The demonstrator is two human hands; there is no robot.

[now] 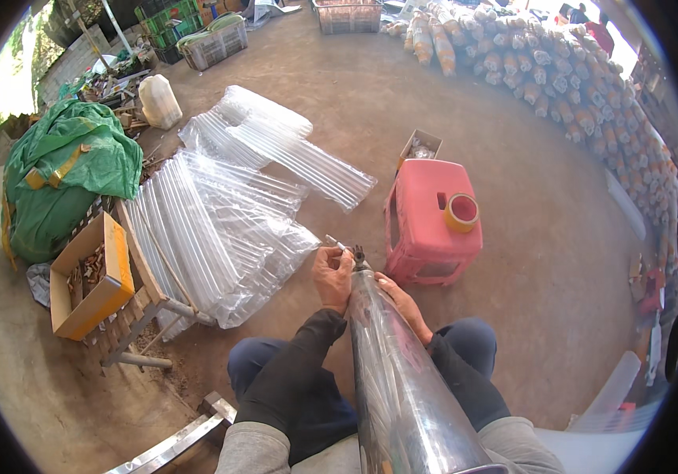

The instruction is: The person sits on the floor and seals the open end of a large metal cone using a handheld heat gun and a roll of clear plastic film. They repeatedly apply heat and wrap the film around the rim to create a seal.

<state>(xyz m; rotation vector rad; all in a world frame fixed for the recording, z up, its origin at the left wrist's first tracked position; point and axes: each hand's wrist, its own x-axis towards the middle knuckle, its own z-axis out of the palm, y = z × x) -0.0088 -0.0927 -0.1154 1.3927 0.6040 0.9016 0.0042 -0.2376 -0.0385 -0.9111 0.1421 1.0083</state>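
Note:
A long, shiny metal cylinder [402, 379] lies between my knees, its narrower far end pointing away from me. A small dark fitting [360, 259] sits on that far end. My left hand [333, 278] is beside the fitting, its fingers pinched on a slim white stick [339, 243] whose exact kind I cannot make out. Against the cylinder's right side, near the far end, my right hand [404, 306] grips it; some of its fingers are hidden by the metal.
Clear plastic bubble tubes [197, 237] spread left of centre. A pink stool [434, 213] bears a tape roll [461, 213]; a small carton [419, 146] stands behind. Left are a cardboard box [90, 276] and green sack [70, 174]. Wrapped bundles [544, 75] pile up far right.

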